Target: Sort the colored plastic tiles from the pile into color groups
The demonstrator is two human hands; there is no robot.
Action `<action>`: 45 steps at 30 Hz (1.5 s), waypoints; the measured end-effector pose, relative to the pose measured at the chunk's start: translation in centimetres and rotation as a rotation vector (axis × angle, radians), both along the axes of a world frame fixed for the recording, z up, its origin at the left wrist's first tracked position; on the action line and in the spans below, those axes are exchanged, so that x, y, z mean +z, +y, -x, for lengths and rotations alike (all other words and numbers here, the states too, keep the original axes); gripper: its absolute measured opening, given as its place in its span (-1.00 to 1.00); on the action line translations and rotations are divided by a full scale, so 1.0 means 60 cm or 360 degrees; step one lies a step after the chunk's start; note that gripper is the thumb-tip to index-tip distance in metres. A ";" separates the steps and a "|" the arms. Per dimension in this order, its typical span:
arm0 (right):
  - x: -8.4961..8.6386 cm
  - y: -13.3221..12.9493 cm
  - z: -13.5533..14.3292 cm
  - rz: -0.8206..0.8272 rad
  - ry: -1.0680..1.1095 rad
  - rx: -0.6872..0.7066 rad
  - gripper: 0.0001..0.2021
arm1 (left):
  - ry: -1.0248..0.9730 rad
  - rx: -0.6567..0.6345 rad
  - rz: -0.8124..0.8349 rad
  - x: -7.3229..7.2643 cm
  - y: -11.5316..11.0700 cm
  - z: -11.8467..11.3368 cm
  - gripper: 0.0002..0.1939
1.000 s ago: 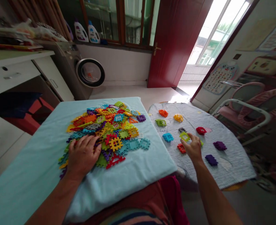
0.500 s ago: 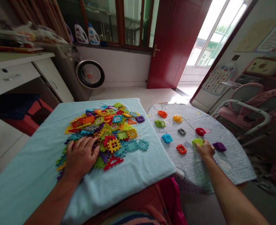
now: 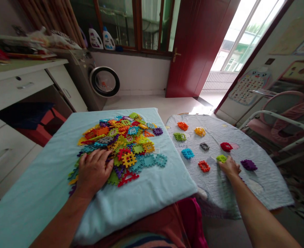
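Note:
My left hand (image 3: 95,168) lies palm down with fingers spread over the left edge of a heap of colourful plastic interlocking pieces (image 3: 123,137). On the grey-blue cloth at the right, my right hand (image 3: 229,166) touches a light green piece (image 3: 221,158) with its fingertips; the fingers are bent, and their undersides are hidden. Around that hand are a red piece (image 3: 226,147), a purple piece (image 3: 249,165), an orange-red piece (image 3: 204,166) and a grey piece (image 3: 204,146). Farther left sit a blue piece (image 3: 187,153), a green one (image 3: 179,136) and a yellow one (image 3: 199,131).
The heap rests on a table with a light blue cover (image 3: 171,182). A rounded table with a patterned cloth (image 3: 268,179) stands to its right. Behind are a washing machine (image 3: 104,81) and a red door (image 3: 195,48). A pink chair (image 3: 283,120) stands at the right.
The whole view has shifted a little, so things appear farther right. My right hand stays at the light green piece, and my left hand remains on the heap.

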State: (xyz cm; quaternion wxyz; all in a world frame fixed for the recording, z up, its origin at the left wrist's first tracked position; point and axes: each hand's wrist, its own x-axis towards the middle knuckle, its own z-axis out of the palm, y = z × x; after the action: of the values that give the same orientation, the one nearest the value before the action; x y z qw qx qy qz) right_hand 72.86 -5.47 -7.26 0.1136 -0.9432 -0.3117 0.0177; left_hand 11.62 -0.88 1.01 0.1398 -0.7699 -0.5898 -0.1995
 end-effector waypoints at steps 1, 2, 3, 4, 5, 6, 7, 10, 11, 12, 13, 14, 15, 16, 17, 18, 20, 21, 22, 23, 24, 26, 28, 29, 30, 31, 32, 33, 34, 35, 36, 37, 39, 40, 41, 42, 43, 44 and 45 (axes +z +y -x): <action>0.003 0.000 0.002 -0.0028 -0.0015 -0.0004 -0.29 | 0.0007 0.0007 -0.0004 0.000 0.000 0.000 -0.61; 0.007 0.001 0.006 -0.0071 -0.0038 0.0007 -0.26 | 0.0015 0.0012 -0.0009 0.001 0.000 0.000 -0.61; 0.012 0.002 0.011 -0.0127 -0.0068 0.0035 -0.25 | 0.0022 0.0015 -0.0015 0.002 -0.001 -0.001 -0.61; 0.017 0.003 0.018 -0.0190 -0.0106 0.0081 -0.25 | 0.0026 0.0016 -0.0021 0.003 -0.001 -0.002 -0.62; 0.024 0.006 0.028 -0.0256 -0.0146 0.0149 -0.28 | 0.0028 0.0015 -0.0027 0.003 -0.001 -0.003 -0.62; 0.032 0.009 0.042 -0.0321 -0.0185 0.0238 -0.31 | 0.0026 0.0018 -0.0034 0.004 -0.002 -0.004 -0.63; 0.041 0.012 0.061 -0.0379 -0.0214 0.0350 -0.34 | 0.0021 0.0024 -0.0040 0.005 -0.002 -0.005 -0.63; 0.074 0.021 0.144 -0.0520 -0.0210 0.0770 -0.45 | -0.0007 0.0031 -0.0043 0.007 -0.003 -0.007 -0.64; 0.086 0.023 0.181 -0.0573 -0.0176 0.0909 -0.49 | -0.0021 0.0028 -0.0042 0.008 -0.004 -0.008 -0.64; 0.099 0.024 0.219 -0.0638 -0.0135 0.1046 -0.53 | -0.0035 0.0022 -0.0040 0.007 -0.004 -0.008 -0.65; 0.111 0.023 0.258 -0.0712 -0.0097 0.1168 -0.55 | -0.0049 0.0015 -0.0041 0.007 -0.004 -0.007 -0.65; 0.123 0.022 0.297 -0.0773 -0.0050 0.1282 -0.56 | -0.0063 0.0008 -0.0042 0.007 -0.004 -0.007 -0.65; 0.133 0.020 0.333 -0.0816 0.0016 0.1388 -0.58 | -0.0081 0.0001 -0.0045 0.006 -0.004 -0.005 -0.66; 0.141 0.018 0.366 -0.0832 0.0104 0.1482 -0.61 | -0.0103 -0.0011 -0.0046 0.006 -0.004 -0.004 -0.66; 0.145 0.016 0.395 -0.0833 0.0200 0.1545 -0.66 | -0.0131 -0.0026 -0.0045 0.005 -0.003 -0.002 -0.67; 0.147 0.015 0.419 -0.0830 0.0284 0.1577 -0.70 | -0.0168 -0.0044 -0.0042 0.005 -0.002 0.000 -0.68; 0.141 0.015 0.453 -0.0832 0.0387 0.1569 -0.76 | -0.0265 -0.0086 -0.0031 0.005 -0.001 0.005 -0.72; 0.136 0.015 0.464 -0.0840 0.0400 0.1548 -0.78 | -0.0318 -0.0108 -0.0028 0.006 -0.001 0.006 -0.74; 0.129 0.015 0.471 -0.0850 0.0392 0.1532 -0.80 | -0.0371 -0.0131 -0.0028 0.007 -0.002 0.008 -0.76; 0.123 0.015 0.475 -0.0857 0.0373 0.1525 -0.80 | -0.0421 -0.0153 -0.0036 0.009 -0.002 0.009 -0.78; 0.117 0.015 0.478 -0.0859 0.0353 0.1526 -0.81 | -0.0467 -0.0172 -0.0050 0.011 -0.003 0.009 -0.79; 0.110 0.015 0.480 -0.0863 0.0321 0.1540 -0.81 | -0.0535 -0.0193 -0.0099 0.016 -0.005 0.010 -0.80; 0.107 0.014 0.479 -0.0863 0.0308 0.1547 -0.81 | -0.0562 -0.0183 -0.0153 0.020 -0.007 0.012 -0.80; 0.107 0.013 0.478 -0.0860 0.0307 0.1549 -0.80 | -0.0561 -0.0162 -0.0177 0.022 -0.007 0.014 -0.80; 0.107 0.013 0.478 -0.0854 0.0308 0.1551 -0.80 | -0.0552 -0.0127 -0.0198 0.022 -0.007 0.016 -0.80; 0.107 0.014 0.477 -0.0846 0.0307 0.1555 -0.79 | -0.0537 -0.0077 -0.0212 0.021 -0.006 0.018 -0.79; 0.107 0.014 0.476 -0.0840 0.0306 0.1560 -0.79 | -0.0515 -0.0010 -0.0215 0.018 -0.005 0.021 -0.79; 0.106 0.014 0.476 -0.0834 0.0304 0.1566 -0.78 | -0.0489 0.0068 -0.0209 0.015 -0.003 0.023 -0.77; 0.105 0.015 0.475 -0.0830 0.0300 0.1571 -0.78 | -0.0459 0.0147 -0.0191 0.011 -0.001 0.025 -0.75; 0.104 0.015 0.474 -0.0828 0.0296 0.1575 -0.78 | -0.0431 0.0216 -0.0165 0.007 0.001 0.027 -0.72; 0.103 0.016 0.474 -0.0827 0.0291 0.1580 -0.78 | -0.0409 0.0267 -0.0135 0.003 0.003 0.029 -0.69; 0.102 0.016 0.473 -0.0827 0.0286 0.1584 -0.77 | -0.0397 0.0295 -0.0107 0.000 0.004 0.031 -0.66; 0.100 0.016 0.472 -0.0828 0.0275 0.1598 -0.78 | -0.0403 0.0290 -0.0069 -0.004 0.006 0.033 -0.63; 0.099 0.016 0.471 -0.0832 0.0267 0.1605 -0.78 | -0.0418 0.0265 -0.0055 -0.004 0.007 0.034 -0.63; 0.098 0.016 0.471 -0.0836 0.0258 0.1612 -0.78 | -0.0438 0.0233 -0.0043 -0.004 0.008 0.035 -0.63; 0.097 0.016 0.470 -0.0839 0.0249 0.1617 -0.79 | -0.0460 0.0199 -0.0032 -0.004 0.008 0.035 -0.64; 0.096 0.017 0.470 -0.0842 0.0238 0.1620 -0.79 | -0.0487 0.0167 -0.0024 -0.003 0.009 0.036 -0.65; 0.095 0.017 0.469 -0.0844 0.0227 0.1621 -0.79 | -0.0517 0.0140 -0.0020 -0.002 0.009 0.037 -0.66; 0.094 0.017 0.469 -0.0845 0.0216 0.1622 -0.78 | -0.0548 0.0121 -0.0020 -0.001 0.009 0.038 -0.67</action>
State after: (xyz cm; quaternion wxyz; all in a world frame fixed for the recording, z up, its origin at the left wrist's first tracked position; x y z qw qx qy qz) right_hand 44.72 -4.44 -1.60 0.3433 -0.6100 -0.7123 0.0517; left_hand 9.36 -0.32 0.96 0.0490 -0.7006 -0.6325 -0.3266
